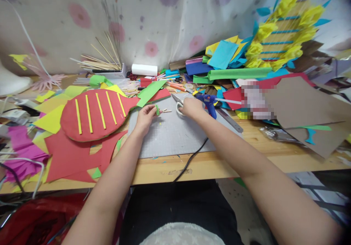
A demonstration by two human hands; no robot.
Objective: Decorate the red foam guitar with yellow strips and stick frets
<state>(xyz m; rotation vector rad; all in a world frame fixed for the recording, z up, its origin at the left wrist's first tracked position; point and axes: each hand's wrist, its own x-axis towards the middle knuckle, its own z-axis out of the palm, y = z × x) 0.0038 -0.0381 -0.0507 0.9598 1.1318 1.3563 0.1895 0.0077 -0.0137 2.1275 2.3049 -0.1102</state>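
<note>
My left hand (146, 119) pinches a small green strip (157, 109) together with a thin pale stick (166, 110), whose tip points right. Around the handle of a pair of scissors (178, 99) my right hand (193, 108) is closed; the blades point up and to the left. Both hands are over a grey cutting mat (167, 139). Just beyond the right hand lies a blue glue gun (210, 104) with a white glue stick in its back. Left of my left hand rests a red paddle-shaped paper piece (72, 122) with several yellow strips across it.
A metal ruler (230, 121) lies along the mat's right side. Red paper scraps (65, 161) cover the table's left. Brown cardboard (298, 102) is piled at right, below a yellow-flowered craft (282, 36). Wooden sticks (101, 64) stand at the back. A black cable (189, 161) crosses the front edge.
</note>
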